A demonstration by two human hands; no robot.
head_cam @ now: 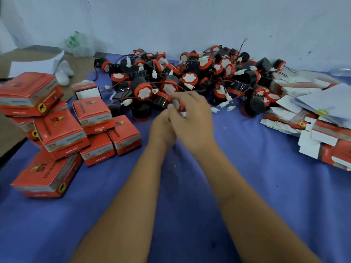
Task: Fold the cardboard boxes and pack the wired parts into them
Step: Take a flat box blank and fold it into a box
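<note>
A big pile of wired parts point(190, 78), black and red with white faces and red-black wires, lies at the back of the blue cloth point(247, 168). My right hand point(191, 118) grips one wired part point(179, 105) at the pile's near edge. My left hand point(161, 128) is pressed against it from the left, fingers curled at the same part; blur hides the exact grip. Folded red boxes point(62, 133) are stacked at the left, one open box point(87, 92) behind them. Flat unfolded boxes point(313, 118) lie stacked at the right.
A white sheet point(38, 65) and a clear plastic bag point(79, 44) lie at the back left on a brown surface. A pale wall rises right behind the pile. Bare blue cloth stretches under my forearms toward the near edge.
</note>
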